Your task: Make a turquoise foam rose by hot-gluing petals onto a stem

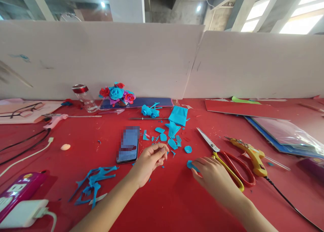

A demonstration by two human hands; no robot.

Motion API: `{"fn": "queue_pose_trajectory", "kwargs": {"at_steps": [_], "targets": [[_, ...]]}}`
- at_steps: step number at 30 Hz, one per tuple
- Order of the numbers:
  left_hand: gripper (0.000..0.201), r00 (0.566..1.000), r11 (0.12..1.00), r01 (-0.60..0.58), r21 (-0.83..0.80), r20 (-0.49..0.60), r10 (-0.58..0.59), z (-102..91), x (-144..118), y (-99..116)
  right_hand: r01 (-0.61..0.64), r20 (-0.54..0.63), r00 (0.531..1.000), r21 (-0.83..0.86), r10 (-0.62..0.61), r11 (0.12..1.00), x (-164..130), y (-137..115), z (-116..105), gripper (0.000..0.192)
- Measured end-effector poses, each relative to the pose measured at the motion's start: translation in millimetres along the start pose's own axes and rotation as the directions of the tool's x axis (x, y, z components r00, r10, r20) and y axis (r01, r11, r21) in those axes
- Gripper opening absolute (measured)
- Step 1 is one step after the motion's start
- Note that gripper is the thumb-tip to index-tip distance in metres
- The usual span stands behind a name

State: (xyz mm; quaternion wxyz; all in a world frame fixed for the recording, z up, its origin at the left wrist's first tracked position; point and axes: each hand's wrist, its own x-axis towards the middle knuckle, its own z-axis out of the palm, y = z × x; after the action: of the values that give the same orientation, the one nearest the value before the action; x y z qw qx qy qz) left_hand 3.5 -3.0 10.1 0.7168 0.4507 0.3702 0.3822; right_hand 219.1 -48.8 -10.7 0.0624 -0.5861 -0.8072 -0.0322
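Note:
My left hand (153, 159) is raised over the middle of the red table, its fingers curled and thumb tip pressed to them. Whatever it may pinch is too small to make out. Lower right, my right hand (211, 173) is palm down, its thumb and fingertips at a rounded blue paper petal (191, 165), partly hidden by the fingers. Beyond the hands lie several cut blue petals, among them a round one (188, 149) and an oval one (172, 144). A folded blue paper stack (178, 115) is behind them. Scissors (215, 149) with red and yellow handles lie beside my right hand.
A phone (128, 144) and blue scraps (93, 183) lie left. A yellow glue gun (249, 154) with a cord is right. Farther back are blue paper roses (150, 110), a flower bunch (117, 93) and a glass bottle (86, 98). A power strip (19, 191) sits front left.

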Motion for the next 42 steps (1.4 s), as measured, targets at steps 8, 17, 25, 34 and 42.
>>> {"fn": "queue_pose_trajectory", "kwargs": {"at_steps": [8, 17, 25, 34, 42], "targets": [[0.021, 1.000, 1.000, 0.006, 0.006, 0.002, -0.006, 0.4, -1, -1, 0.014, -0.072, 0.997, -0.054, -0.018, 0.998, -1, -3, 4, 0.014], [0.021, 1.000, 1.000, -0.003, -0.006, 0.009, 0.003, 1.5, -1, -2, 0.046, -0.160, 0.985, -0.087, -0.060, 0.995, -2, -2, 7, 0.015], [0.022, 1.000, 1.000, -0.013, 0.001, 0.020, 0.013, 2.1, -2, -1, 0.025, -0.179, 0.983, -0.041, -0.032, 0.999, -1, -1, 12, 0.027], [0.023, 1.000, 1.000, -0.007, 0.016, 0.018, 0.007, 2.3, -1, 0, -0.115, -0.099, 0.983, 0.339, 0.157, 0.934, 2, 8, -5, 0.027], [0.024, 1.000, 0.999, 0.010, 0.030, 0.009, -0.010, 4.3, -3, -2, -0.438, 0.174, 0.862, 0.727, 0.475, 0.529, 5, 14, -12, 0.032]]}}
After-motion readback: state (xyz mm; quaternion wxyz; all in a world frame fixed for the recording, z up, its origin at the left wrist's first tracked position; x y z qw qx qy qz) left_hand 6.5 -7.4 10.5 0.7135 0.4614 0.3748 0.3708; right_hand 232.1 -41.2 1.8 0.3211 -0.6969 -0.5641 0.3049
